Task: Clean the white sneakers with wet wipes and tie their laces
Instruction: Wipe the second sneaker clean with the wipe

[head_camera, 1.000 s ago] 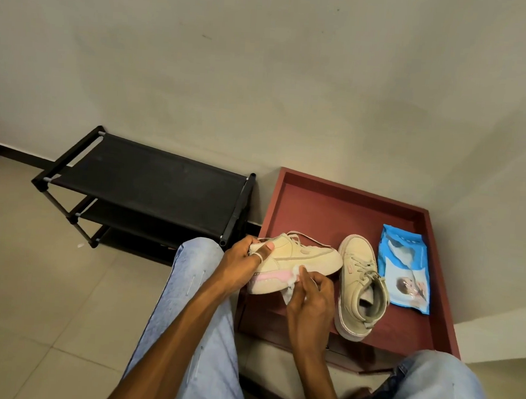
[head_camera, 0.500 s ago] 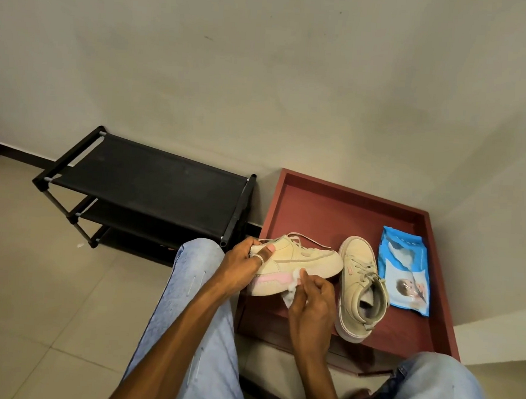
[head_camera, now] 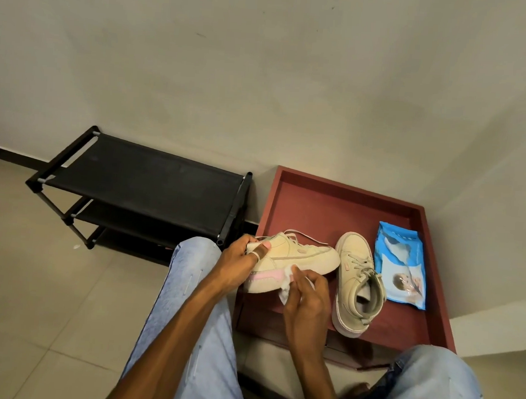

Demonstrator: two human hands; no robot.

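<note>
A black three-tier shoe rack [head_camera: 150, 188] with fabric shelves stands on the pale tiled floor [head_camera: 32, 276], its back against the plain off-white wall [head_camera: 264, 74]. Just beside the rack's right end sits a low red-brown counter [head_camera: 332, 210] with a raised rim, in the corner of the room. A black skirting strip [head_camera: 6, 154] runs along the wall's foot, left of the rack.

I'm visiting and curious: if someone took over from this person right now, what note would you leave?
Left hand grips the heel of a white lace-up sneaker, held sideways over the red rimmed tray.
Right hand pinches a crumpled white wet wipe against its sole edge.
The second white sneaker stands in the tray beside the blue plastic wipes pack.
Done: wiping started. Left: finish both shoes, tie laces.
</note>
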